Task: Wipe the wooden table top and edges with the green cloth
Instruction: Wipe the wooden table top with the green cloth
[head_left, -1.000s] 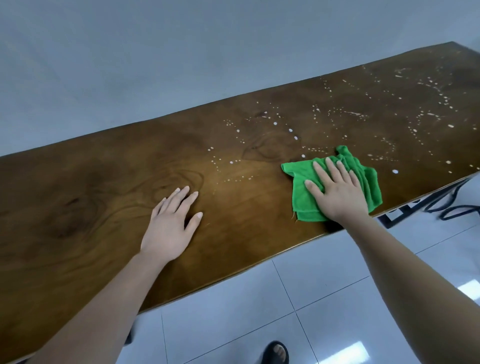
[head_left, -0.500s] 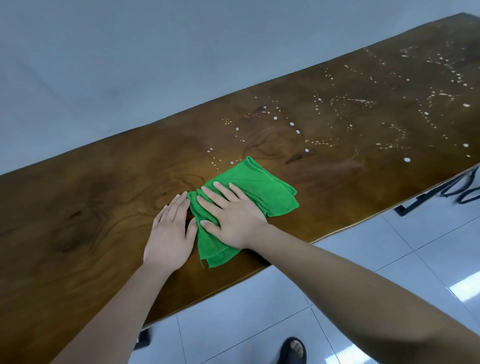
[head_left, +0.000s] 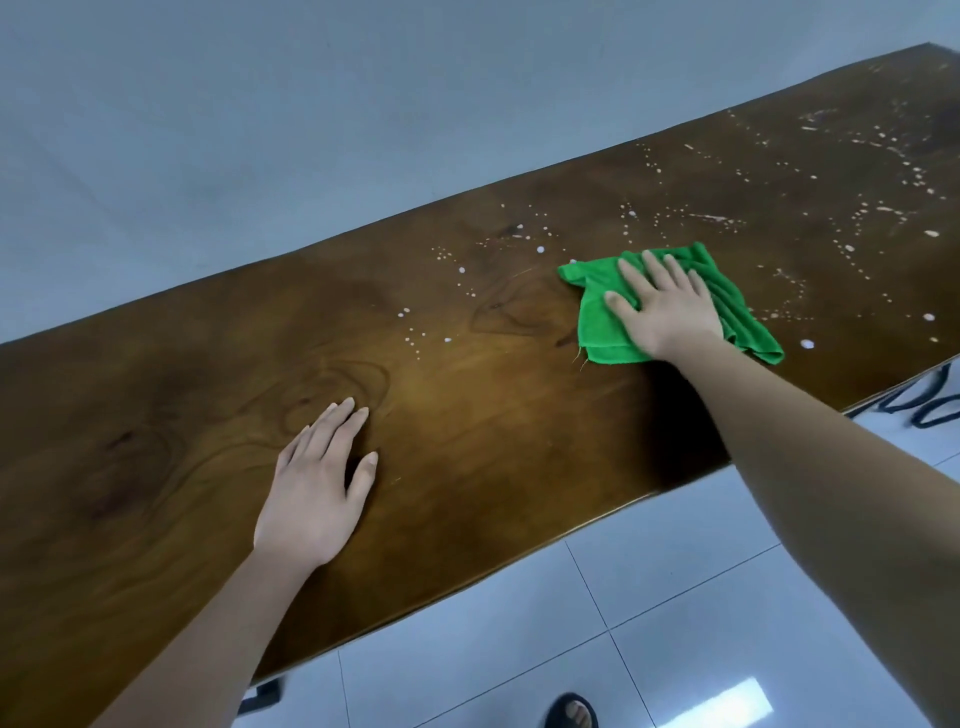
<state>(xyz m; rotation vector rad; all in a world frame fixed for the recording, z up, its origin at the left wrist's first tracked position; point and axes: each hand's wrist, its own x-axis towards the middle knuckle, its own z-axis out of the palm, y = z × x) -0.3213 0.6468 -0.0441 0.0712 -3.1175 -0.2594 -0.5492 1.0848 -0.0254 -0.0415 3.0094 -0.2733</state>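
Note:
A long dark wooden table (head_left: 467, 447) runs from lower left to upper right. White droplets and specks (head_left: 810, 208) dot its middle and right part. The green cloth (head_left: 748, 322) lies bunched on the top, right of centre. My right hand (head_left: 662, 301) presses flat on the cloth, fingers spread and pointing away from me. My left hand (head_left: 317, 488) rests palm down on the bare wood to the left, holding nothing.
The table's near edge (head_left: 571, 535) runs diagonally above a white tiled floor (head_left: 649, 623). Black cables (head_left: 930, 410) lie on the floor at the right. A foot in a dark sandal (head_left: 571, 712) shows at the bottom. A plain grey wall stands behind the table.
My right hand has swept the cloth from beside my left hand back to the right, over the speckled area. My left hand has stayed flat in place.

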